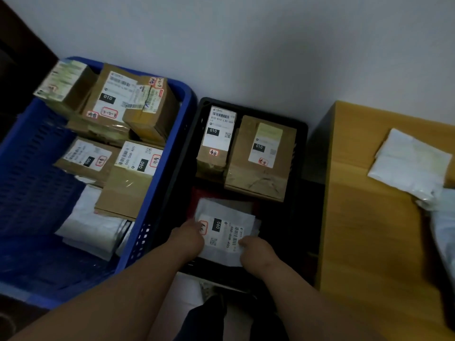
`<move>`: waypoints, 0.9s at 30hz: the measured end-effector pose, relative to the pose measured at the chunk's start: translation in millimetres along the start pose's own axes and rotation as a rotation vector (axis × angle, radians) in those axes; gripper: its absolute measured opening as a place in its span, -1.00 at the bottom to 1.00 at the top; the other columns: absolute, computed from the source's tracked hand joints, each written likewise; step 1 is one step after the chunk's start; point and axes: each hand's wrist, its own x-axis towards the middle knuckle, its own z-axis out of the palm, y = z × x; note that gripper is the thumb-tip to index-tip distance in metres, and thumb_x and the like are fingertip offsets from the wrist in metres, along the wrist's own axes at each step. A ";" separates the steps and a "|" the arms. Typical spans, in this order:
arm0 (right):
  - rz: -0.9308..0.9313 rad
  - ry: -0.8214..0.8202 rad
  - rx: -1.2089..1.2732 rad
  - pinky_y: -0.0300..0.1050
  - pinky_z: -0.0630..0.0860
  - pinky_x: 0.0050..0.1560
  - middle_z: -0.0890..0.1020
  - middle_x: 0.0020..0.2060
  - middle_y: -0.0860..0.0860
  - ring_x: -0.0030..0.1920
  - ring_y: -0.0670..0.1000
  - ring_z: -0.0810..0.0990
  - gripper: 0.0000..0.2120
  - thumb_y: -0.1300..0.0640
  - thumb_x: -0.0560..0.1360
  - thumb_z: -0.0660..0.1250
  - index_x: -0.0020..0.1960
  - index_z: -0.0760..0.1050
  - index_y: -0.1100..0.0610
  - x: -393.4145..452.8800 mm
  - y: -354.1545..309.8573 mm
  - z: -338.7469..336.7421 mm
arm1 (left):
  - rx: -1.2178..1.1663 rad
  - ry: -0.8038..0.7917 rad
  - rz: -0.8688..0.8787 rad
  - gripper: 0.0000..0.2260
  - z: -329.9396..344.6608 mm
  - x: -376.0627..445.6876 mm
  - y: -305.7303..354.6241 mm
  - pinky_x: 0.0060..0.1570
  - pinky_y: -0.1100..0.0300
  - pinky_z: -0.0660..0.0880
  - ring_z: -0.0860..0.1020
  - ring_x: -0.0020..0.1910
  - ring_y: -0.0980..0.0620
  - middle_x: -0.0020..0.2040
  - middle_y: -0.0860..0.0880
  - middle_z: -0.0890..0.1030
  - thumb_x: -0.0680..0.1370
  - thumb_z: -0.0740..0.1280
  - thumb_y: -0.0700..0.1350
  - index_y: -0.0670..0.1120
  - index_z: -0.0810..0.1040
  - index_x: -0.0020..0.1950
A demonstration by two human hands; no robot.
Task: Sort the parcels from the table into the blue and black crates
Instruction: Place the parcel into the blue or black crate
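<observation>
Both my hands reach down into the black crate (301,134), holding a flat white parcel (225,217) with a "060" label. My left hand (188,238) grips its near left edge and my right hand (257,251) grips its near right edge. Two brown cardboard boxes (261,156) marked "010" stand at the far end of the same crate. To the left, the blue crate (32,173) holds several brown boxes (110,104) and white bags (91,225). On the wooden table (369,230) at the right lies another white parcel (408,163).
A pale wall runs behind both crates. A light blue bag (446,217) lies at the table's right edge. Dark furniture (14,57) stands at the far left. My dark trouser leg and shoe (209,313) show on the floor below the black crate.
</observation>
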 end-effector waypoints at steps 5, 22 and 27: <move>0.015 -0.094 -0.037 -0.19 0.29 0.40 0.37 0.45 0.11 0.42 0.11 0.37 -0.52 0.27 0.59 0.17 0.50 0.31 0.10 0.1 7.1 8.9 | 0.201 -0.122 -0.031 -0.49 12.0 4.8 -12.2 0.49 0.17 0.07 0.06 0.56 -0.09 0.60 -0.12 -0.07 0.67 0.09 -0.11 -0.05 0.01 0.61; -0.289 0.342 -0.015 -0.10 0.46 0.19 0.56 0.23 0.12 0.24 0.12 0.52 -0.70 0.18 0.57 0.25 0.28 0.53 0.15 -97.9 40.2 -100.5 | 0.098 0.230 0.239 -0.66 33.3 -80.0 131.0 0.28 0.20 0.31 0.40 0.38 -0.08 0.40 -0.16 0.45 0.62 0.20 -0.16 -0.14 0.47 0.39; -0.344 0.598 -0.027 -0.07 0.43 0.24 0.54 0.25 0.07 0.26 0.08 0.48 -0.70 0.14 0.61 0.19 0.30 0.51 0.11 -139.4 110.4 -157.2 | -0.023 0.239 0.368 -0.65 67.9 -117.4 204.7 0.33 0.11 0.38 0.42 0.35 -0.07 0.40 -0.04 0.44 0.60 0.23 -0.06 -0.04 0.48 0.39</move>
